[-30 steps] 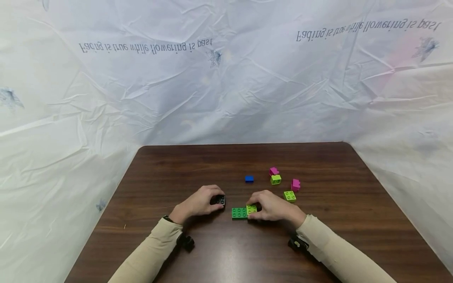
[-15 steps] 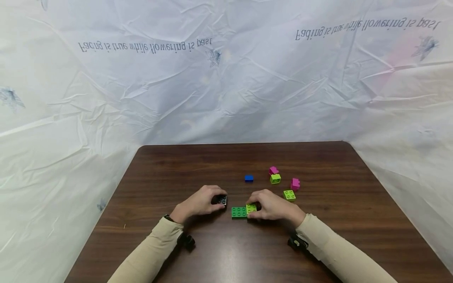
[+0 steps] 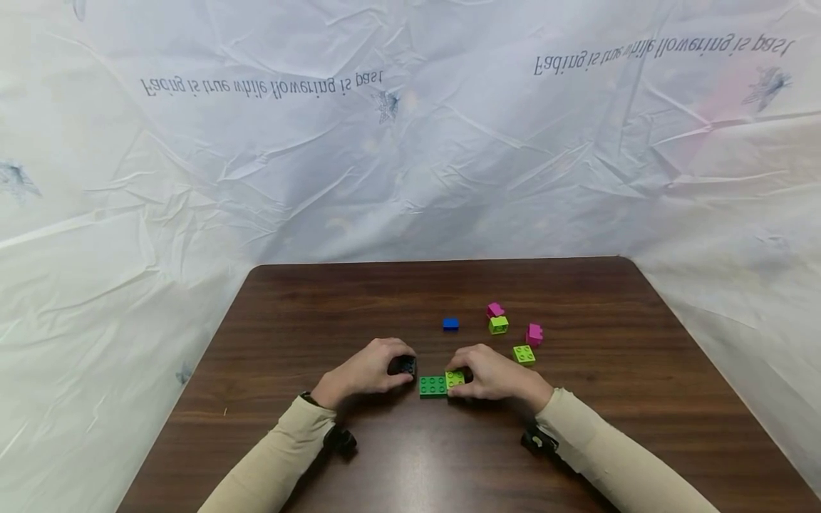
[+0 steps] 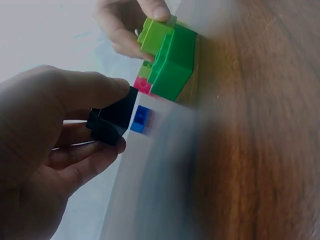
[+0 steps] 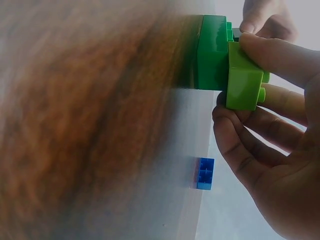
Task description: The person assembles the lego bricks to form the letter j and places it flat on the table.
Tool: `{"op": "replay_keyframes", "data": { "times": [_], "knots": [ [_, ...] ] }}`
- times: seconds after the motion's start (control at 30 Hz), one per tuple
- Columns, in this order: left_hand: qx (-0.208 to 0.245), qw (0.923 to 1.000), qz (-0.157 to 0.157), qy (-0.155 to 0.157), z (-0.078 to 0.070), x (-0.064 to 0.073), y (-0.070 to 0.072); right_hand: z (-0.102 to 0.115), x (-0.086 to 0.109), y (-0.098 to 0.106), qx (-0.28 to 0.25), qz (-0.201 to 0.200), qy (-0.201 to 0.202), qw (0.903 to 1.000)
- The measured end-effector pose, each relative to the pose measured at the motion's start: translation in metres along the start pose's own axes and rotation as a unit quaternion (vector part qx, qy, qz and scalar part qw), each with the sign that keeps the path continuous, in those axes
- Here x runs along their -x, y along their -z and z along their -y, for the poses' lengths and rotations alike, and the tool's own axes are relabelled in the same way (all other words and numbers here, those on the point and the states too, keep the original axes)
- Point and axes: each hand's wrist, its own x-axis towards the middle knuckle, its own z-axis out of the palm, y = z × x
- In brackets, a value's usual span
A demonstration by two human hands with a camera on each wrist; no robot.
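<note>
A black toy brick (image 4: 114, 118) is pinched between the thumb and fingers of my left hand (image 3: 375, 367), just left of a green brick (image 3: 432, 386). My right hand (image 3: 492, 372) grips a lime brick (image 5: 244, 77) that sits on the right end of the green brick and overhangs it. The green brick lies studs up on the table. In the right wrist view, the lime brick's studs face the palm, and the left fingertips show behind the green brick.
Beyond the hands lie a blue brick (image 3: 451, 324), a magenta brick (image 3: 494, 310) beside a lime brick (image 3: 498, 325), another magenta brick (image 3: 534, 334) and another lime brick (image 3: 523, 355). The brown wooden table (image 3: 333, 299) ends at a pale draped sheet (image 3: 410, 178).
My left hand has moved a little to the right with the black brick, closer to the green one, and the brick has tilted. The right hand has stayed in place on the lime brick.
</note>
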Motion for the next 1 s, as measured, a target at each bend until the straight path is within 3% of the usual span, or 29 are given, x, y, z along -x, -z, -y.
{"op": "replay_keyframes", "data": {
  "times": [0.23,1.0],
  "knots": [
    [0.019,0.9998,0.010,-0.001,-0.004,-0.001,-0.004,0.000,-0.001,-0.001,-0.003,0.004,0.000,1.0000],
    [0.018,0.9994,0.010,-0.027,-0.012,-0.005,-0.013,-0.002,0.000,-0.001,0.003,0.010,-0.013,0.9999]
  ]
}}
